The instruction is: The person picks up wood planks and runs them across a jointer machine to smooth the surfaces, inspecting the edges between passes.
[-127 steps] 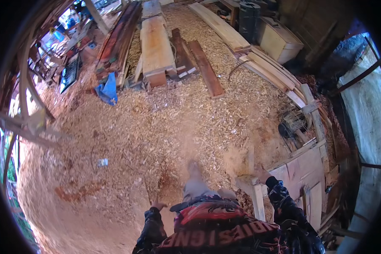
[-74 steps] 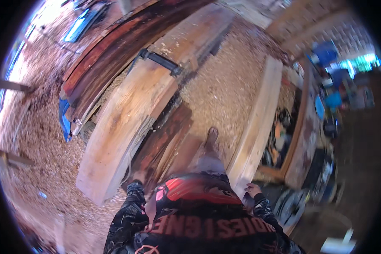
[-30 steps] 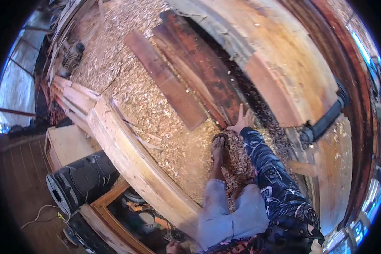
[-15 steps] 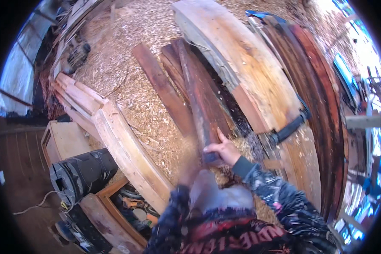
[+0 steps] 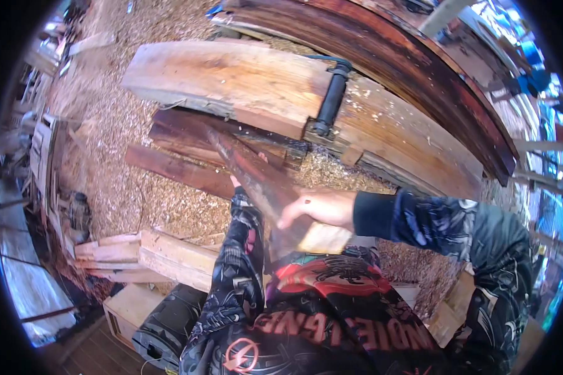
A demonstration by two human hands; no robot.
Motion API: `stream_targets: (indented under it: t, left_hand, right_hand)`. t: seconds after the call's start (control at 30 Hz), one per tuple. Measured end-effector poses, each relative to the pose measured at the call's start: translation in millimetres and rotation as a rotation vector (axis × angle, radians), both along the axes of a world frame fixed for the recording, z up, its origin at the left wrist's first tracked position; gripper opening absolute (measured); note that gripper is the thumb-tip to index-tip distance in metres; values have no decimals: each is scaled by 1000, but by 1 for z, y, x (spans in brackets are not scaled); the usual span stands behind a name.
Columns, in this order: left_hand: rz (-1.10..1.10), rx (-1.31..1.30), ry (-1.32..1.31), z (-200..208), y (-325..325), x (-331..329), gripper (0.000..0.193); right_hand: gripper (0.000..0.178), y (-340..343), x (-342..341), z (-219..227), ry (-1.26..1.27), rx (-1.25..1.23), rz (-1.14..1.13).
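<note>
A long reddish-brown wooden board (image 5: 266, 181) is raised in front of my body, its pale cut end (image 5: 325, 239) close to my shirt. My right hand (image 5: 309, 209) lies over the board near that end, its fingers curled around the edge. Under the board's far part is my left hand (image 5: 236, 181), mostly hidden by the wood; a fingertip shows at the opposite edge. Beyond the raised board, more dark reddish boards (image 5: 175, 169) lie on the ground, beside a thick pale timber beam (image 5: 225, 72).
A black cylindrical bar (image 5: 333, 100) crosses the thick beam. Long dark planks (image 5: 381, 50) are stacked behind it. Pale timbers (image 5: 175, 257), a light wooden box (image 5: 131, 306) and a black cylinder (image 5: 169, 325) are at the lower left. Wood shavings (image 5: 119, 125) cover the ground.
The board has been lifted off the ground up to my body. My right hand has shifted onto its near end, and my left hand has gone underneath. The view has turned right.
</note>
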State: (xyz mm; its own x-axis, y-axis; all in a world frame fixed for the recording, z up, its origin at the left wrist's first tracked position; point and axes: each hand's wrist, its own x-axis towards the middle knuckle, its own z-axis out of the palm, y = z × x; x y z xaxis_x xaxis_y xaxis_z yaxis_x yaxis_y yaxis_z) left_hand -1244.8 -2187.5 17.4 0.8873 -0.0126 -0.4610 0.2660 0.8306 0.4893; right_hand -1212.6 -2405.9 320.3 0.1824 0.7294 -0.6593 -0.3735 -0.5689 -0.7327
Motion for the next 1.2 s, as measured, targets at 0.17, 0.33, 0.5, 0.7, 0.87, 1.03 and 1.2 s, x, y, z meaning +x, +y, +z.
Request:
stream_targets:
  t: [0.17, 0.33, 0.5, 0.7, 0.87, 1.03, 1.2]
  left_hand:
    - [-107, -34, 48, 20, -105, -52, 48]
    - [-162, -29, 72, 45, -224, -131, 50]
    - [-165, -12, 101, 94, -321, -196, 51]
    - [-131, 23, 32, 135, -390, -198, 53]
    - [-76, 56, 21, 130, -414, -181, 55]
    - [-63, 63, 40, 115, -447, -166, 57]
    - [-178, 75, 120, 108, -500, -177, 58]
  right_hand:
    - [80, -138, -39, 46, -57, -73, 101]
    - [89, -289, -127, 63, -564, -75, 360]
    - [106, -407, -208, 92, -390, -175, 89]
    - [96, -506, -231, 106, -305, 73, 61]
    - [57, -550, -206, 123, -50, 107, -66]
    - [50, -570, -177, 108, -93, 141, -61]
    - [38, -582, -145, 109, -365, 234, 151]
